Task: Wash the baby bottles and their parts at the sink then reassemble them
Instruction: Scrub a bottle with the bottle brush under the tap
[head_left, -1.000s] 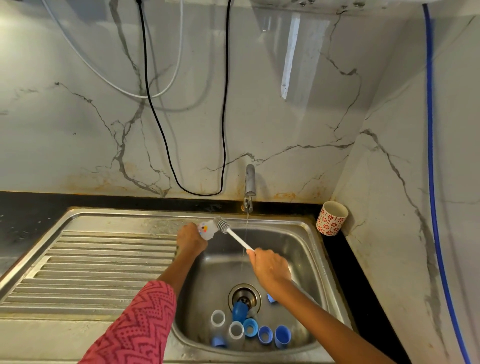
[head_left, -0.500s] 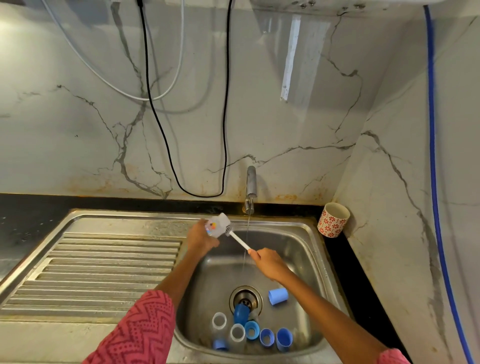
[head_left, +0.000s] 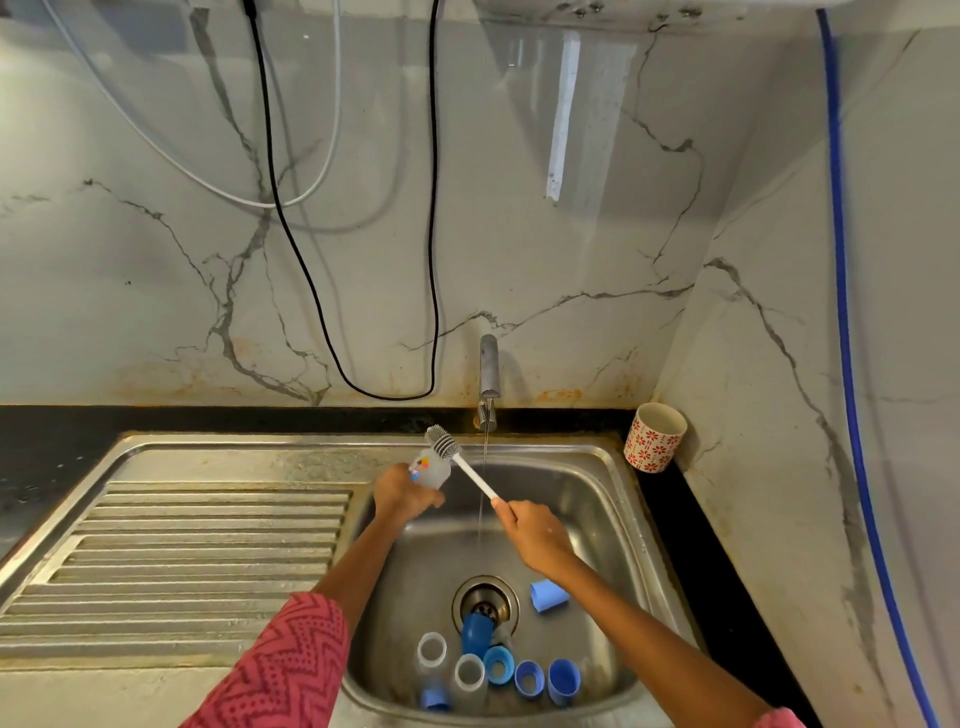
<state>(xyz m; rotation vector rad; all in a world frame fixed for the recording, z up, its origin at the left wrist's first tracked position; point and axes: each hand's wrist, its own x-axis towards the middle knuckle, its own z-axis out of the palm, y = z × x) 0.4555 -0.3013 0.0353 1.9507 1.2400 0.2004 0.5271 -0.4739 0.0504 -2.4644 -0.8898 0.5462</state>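
My left hand (head_left: 402, 492) grips a clear baby bottle (head_left: 431, 470) with a coloured print, held over the sink's left rear corner. My right hand (head_left: 532, 530) grips the white handle of a bottle brush (head_left: 457, 457); its grey bristle head sits just outside and above the bottle's mouth. A thin stream of water (head_left: 484, 488) runs from the tap (head_left: 488, 371) between my two hands. In the steel sink (head_left: 597, 483), two clear bottles (head_left: 431, 652) and several blue caps and rings (head_left: 527, 678) lie along the front wall. One blue cap (head_left: 548, 597) lies right of the drain (head_left: 485, 603).
A ridged steel drainboard (head_left: 197, 551) stretches to the left of the basin. A red-patterned white cup (head_left: 654, 436) stands on the black counter in the right corner. Black and white cables (head_left: 431, 208) hang on the marble wall; a blue hose (head_left: 847, 312) runs down the right wall.
The brush head has come out of the bottle and now sits above its mouth. Both hands shifted slightly, and the bottle has tilted more upright.
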